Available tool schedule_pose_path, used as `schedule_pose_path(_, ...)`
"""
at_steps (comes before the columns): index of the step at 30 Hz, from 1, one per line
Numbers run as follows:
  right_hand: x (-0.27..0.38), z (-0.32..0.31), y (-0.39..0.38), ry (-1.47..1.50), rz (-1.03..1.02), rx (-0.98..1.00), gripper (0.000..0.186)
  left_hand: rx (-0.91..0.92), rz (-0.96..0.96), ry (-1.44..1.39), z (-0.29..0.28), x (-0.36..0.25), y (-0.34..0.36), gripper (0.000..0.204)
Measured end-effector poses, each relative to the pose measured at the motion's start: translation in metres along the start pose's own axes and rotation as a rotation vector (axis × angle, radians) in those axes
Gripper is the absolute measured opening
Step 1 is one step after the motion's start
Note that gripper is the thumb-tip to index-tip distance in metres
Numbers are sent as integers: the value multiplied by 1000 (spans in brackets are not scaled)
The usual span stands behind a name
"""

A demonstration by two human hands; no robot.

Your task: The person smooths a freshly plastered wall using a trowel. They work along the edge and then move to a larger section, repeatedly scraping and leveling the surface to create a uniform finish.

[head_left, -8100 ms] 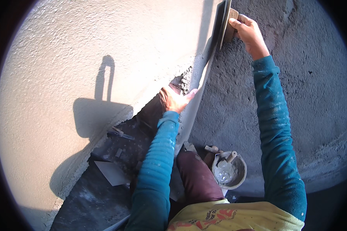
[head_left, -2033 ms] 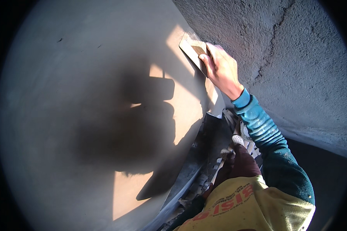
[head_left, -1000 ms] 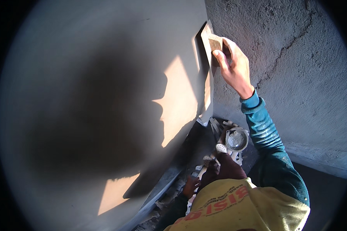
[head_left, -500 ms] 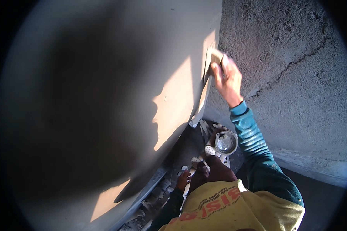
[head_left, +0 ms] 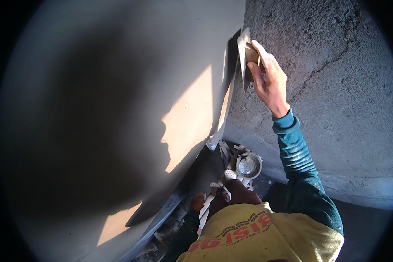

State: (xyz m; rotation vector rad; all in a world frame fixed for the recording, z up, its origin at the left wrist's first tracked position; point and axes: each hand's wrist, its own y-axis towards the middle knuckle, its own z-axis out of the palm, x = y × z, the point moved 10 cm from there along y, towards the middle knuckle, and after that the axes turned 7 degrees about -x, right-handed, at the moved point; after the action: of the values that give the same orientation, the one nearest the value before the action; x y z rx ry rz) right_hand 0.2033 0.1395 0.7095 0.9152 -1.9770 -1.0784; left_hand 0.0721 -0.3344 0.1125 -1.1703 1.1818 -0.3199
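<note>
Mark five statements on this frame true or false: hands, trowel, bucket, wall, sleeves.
1. The right hand grips a flat trowel. True.
2. The left hand is on the trowel too. False: it is low at the person's left side, away from the tool.
3. A bucket is near a white perforated shoe. True.
4. The rough wall on the right has no crack. False: a dark crack slants across it.
5. The right sleeve is yellow. False: it is blue-green; the shirt front is yellow.
</note>
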Motion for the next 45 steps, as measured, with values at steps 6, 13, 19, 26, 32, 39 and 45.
schedule_pose_path(6, 3, 5, 24, -48, -12, 15, 60, 17, -113, -45, 4, 32, -6, 41)
schedule_pose_path(13, -5, 31, -1, 66, 27, -11, 59, 100, -58, -111, 7, 58, 11, 44)
schedule_pose_path(19, -53, 93, -156, 51, 304, 258, 51, 5, 33, -53, 2, 37, 6, 44)
schedule_pose_path(26, -47, 72, -185, 173, 414, 232, 52, 31, 36, 73, -17, 73, 32, 44)
schedule_pose_path(32, -56, 24, -51, 552, 384, 139, 61, -14, -62, 118, -9, 92, 53, 43)
schedule_pose_path(39, -76, 17, -36, 644, 400, 99, 62, -6, -11, 118, 6, 94, 63, 46)
schedule_pose_path(45, -45, 26, -15, 362, 297, 101, 54, -26, 31, 92, 6, 96, 69, 43)
